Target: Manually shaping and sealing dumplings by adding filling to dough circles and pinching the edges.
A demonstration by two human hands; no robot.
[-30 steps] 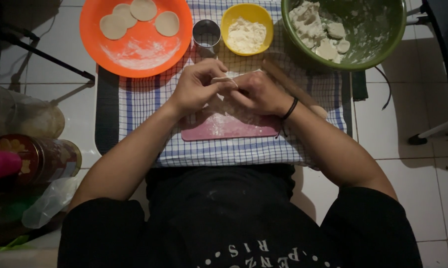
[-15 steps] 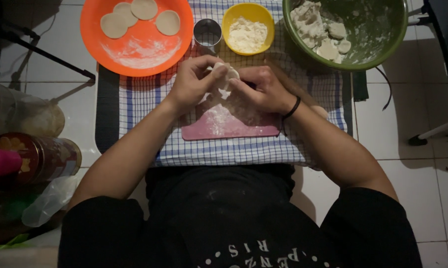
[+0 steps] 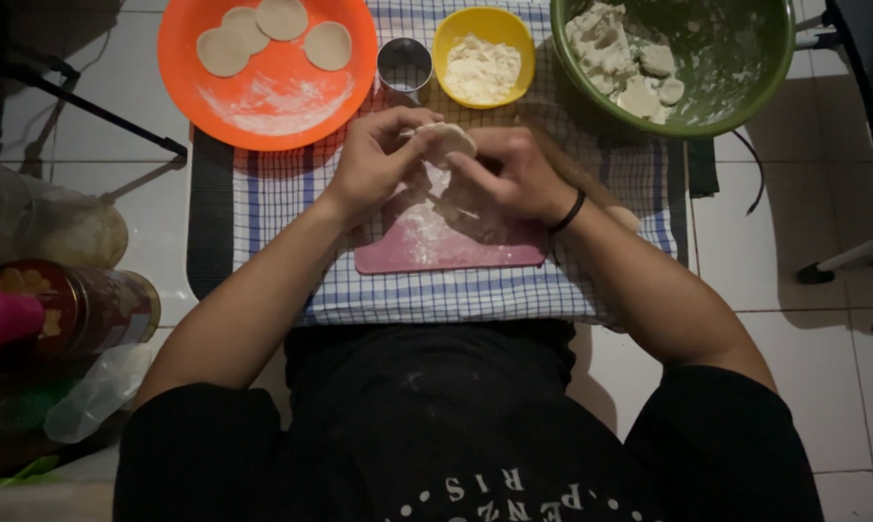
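Fingers of both hands are clamped on a pale round disc of dough (image 3: 444, 141), held above the floured pink cutting board (image 3: 456, 246). The left hand (image 3: 383, 155) grips its left edge and the right hand (image 3: 514, 172) its right edge, both equally near.

The floor (image 3: 803, 319) is made of pale square tiles with thin grout lines. The light is dim, and the left side lies in deep shadow. A dark furniture leg (image 3: 847, 259) stands at the right edge.
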